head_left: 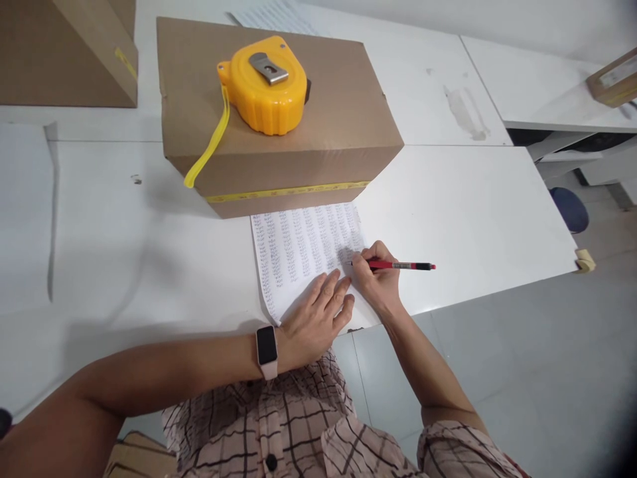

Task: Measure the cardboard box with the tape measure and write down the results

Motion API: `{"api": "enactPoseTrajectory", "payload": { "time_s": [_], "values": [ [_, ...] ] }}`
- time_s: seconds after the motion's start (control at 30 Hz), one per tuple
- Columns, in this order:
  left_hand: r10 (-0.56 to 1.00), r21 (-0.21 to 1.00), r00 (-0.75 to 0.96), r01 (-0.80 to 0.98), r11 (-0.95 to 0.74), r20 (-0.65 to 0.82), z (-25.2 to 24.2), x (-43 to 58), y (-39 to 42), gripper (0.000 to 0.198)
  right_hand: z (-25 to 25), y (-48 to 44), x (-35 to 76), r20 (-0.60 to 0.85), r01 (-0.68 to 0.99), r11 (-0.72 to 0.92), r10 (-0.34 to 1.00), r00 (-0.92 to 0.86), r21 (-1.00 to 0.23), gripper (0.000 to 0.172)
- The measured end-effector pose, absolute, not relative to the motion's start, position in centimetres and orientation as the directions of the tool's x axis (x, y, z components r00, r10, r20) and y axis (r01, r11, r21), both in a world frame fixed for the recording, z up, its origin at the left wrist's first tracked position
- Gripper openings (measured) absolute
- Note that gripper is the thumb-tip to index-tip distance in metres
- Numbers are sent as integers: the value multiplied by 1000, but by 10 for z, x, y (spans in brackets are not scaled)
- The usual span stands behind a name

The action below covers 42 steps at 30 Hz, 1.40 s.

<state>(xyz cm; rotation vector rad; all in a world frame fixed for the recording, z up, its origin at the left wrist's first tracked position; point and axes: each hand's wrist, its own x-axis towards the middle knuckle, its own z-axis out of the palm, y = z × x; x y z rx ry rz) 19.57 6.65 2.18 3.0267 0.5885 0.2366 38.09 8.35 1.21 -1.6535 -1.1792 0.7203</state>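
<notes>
Red pen is pinched in the right hand, tip on the paper sheet by the counter's near edge. The open left hand lies flat, steadying that sheet.

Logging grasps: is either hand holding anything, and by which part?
The right hand holds a red pen near its writing tip; the left hand holds nothing, lying flat on the paper.

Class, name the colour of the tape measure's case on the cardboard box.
Bright yellow; the tape measure shows best in the head view, resting on the cardboard box.
</notes>
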Motion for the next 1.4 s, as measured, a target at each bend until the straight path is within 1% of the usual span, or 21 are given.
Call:
{"api": "enactPoseTrajectory", "payload": {
  "time_s": [0.3,0.53,0.7,0.77,0.83,0.9,0.93,0.97,1.0,1.07,1.1,1.17,1.27,1.4],
  "values": [
    [376,74,917,369,-927,133,23,195,66,52,13,84,380,88,410,-77,926,368,-909,28],
    [368,40,918,367,-930,149,24,195,67,50,13,84,381,84,386,-60,934,347,-920,29],
    [369,44,917,367,-929,153,24,195,67,50,11,83,382,80,404,-73,933,350,-912,29],
    [371,55,917,367,-929,147,23,195,67,50,10,83,382,108,428,-67,922,371,-901,29],
    [372,75,919,365,-928,129,23,195,67,52,10,83,382,172,450,-46,885,432,-892,29],
    [367,92,925,359,-929,98,22,195,67,59,10,85,383,255,489,-25,830,496,-872,22],
    [364,96,928,356,-929,83,22,195,66,62,10,86,383,300,522,-8,811,502,-853,16],
    [363,95,929,356,-930,71,22,195,66,65,11,87,384,342,565,16,809,477,-825,10],
    [364,90,929,358,-930,64,22,195,66,67,11,88,385,376,614,45,824,423,-788,8],
    [372,76,926,367,-927,58,23,195,65,68,11,90,386,413,707,105,866,280,-699,16],
    [378,69,924,374,-925,58,24,195,65,68,12,91,387,410,749,117,885,219,-652,20],
    [385,55,921,382,-922,58,25,196,64,69,11,92,388,366,823,92,919,146,-561,29],
    [392,43,919,391,-920,47,28,197,61,74,9,94,387,293,897,28,949,115,-442,38],
    [414,46,910,413,-910,34,30,194,49,84,4,99,382,330,932,12,937,116,-362,50]
  ]
}}
